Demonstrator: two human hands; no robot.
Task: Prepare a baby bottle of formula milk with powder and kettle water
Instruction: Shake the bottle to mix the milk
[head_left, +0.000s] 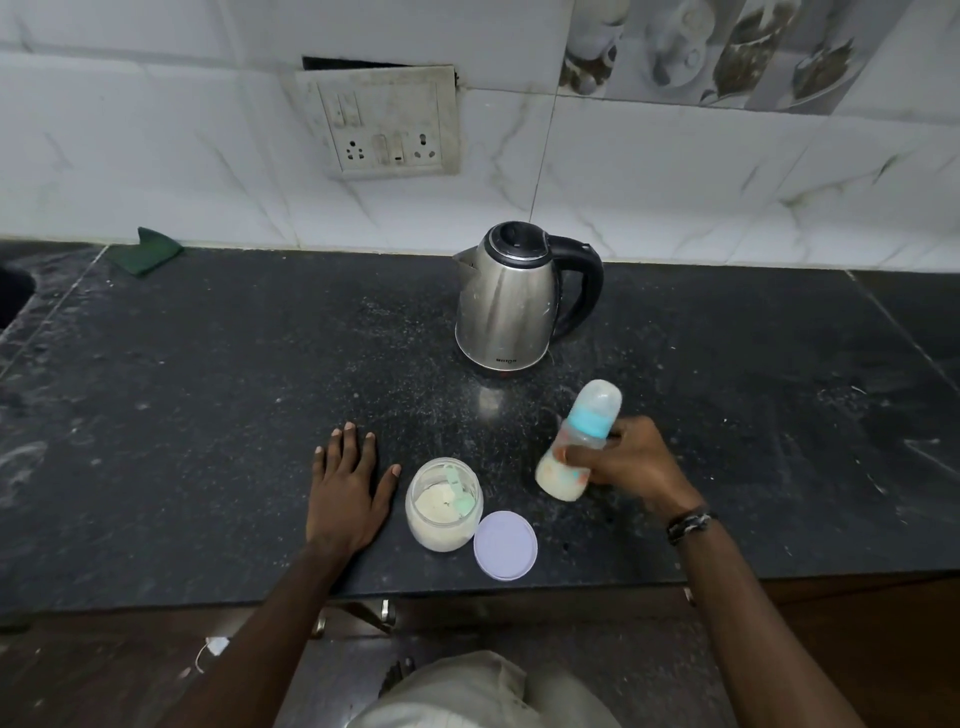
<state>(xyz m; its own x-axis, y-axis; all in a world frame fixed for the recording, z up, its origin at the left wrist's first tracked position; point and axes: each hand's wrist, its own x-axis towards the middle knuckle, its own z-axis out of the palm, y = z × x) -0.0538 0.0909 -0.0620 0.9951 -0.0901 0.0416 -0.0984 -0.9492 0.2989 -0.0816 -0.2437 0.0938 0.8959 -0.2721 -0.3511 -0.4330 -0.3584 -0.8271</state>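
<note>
1. The baby bottle (576, 447) is clamped in the right hand (621, 462), fingers wrapped around its lower body; it is tilted, with the capped top leaning away from the person and its base toward them.
2. A pale milky liquid is seen in the lower part of the bottle, and a blue collar sits under a clear dome cap at its upper end. Whether the base touches the dark speckled surface (208, 415) cannot be told.
3. The left hand (345, 488) is laid flat on the surface, palm down, fingers spread apart and nothing held.
4. Just to the right of the left hand, near its thumb, an open powder jar (441, 506) is stood upright; pale powder is seen inside, with a green scoop (457, 491) resting in it.
5. The jar's lilac lid (505, 544) is laid flat on the surface, just beside the jar on the side nearer the right hand, below and left of the held bottle.
6. Beyond both hands, toward the tiled wall, a steel kettle (511, 301) is stood with its lid closed, black handle turned to the right and spout to the left, well apart from the bottle.
7. A dark wristband (691, 524) is worn on the right wrist.
</note>
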